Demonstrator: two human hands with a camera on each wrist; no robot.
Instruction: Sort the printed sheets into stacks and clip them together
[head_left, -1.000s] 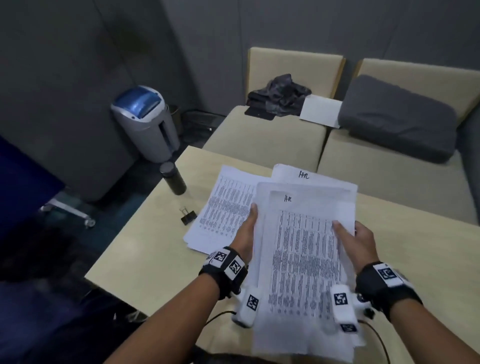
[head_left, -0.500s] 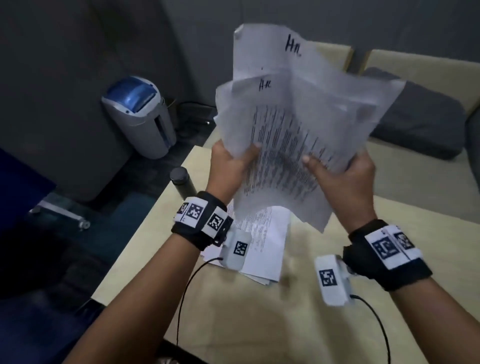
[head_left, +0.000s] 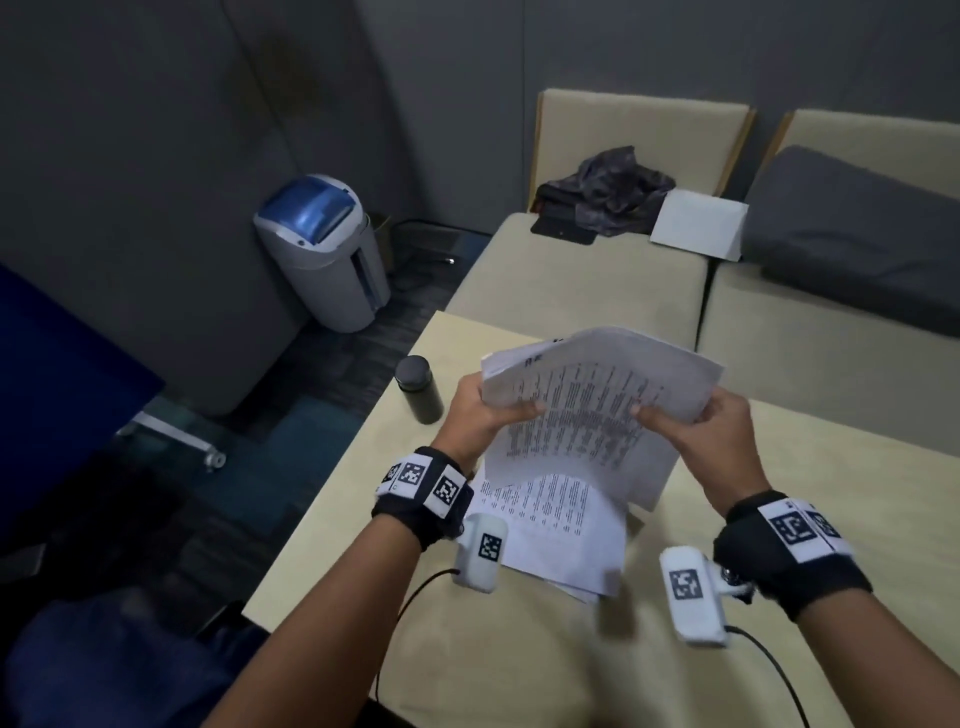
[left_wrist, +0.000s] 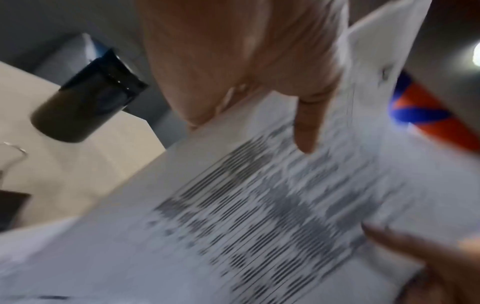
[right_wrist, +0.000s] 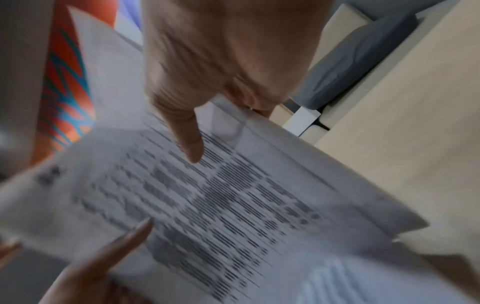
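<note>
Far left on the floor there's a grey bin w/ blue lid (head_left: 322, 249). On the counter (head_left: 519, 649), near its left edge, a dark bottle (head_left: 418, 387) stands upright; left wrist view shows a binder clip (left_wrist: 13, 152) just beside it, too blurred for detail. My left hand (head_left: 480, 415) grips the left side of a bundle of printed sheets (head_left: 587, 415), thumb on top, fingers under. The bundle is up off the counter, tilted, top edge away from me, w/ handwriting at the top that I can't read. Below it a second stack of printed sheets (head_left: 566, 530) lies flat on the counter. My right hand (head_left: 711, 436) pinches the bundle's right side, thumb on the print. Beyond are beige seats w/ a grey cushion (head_left: 852, 234).
</note>
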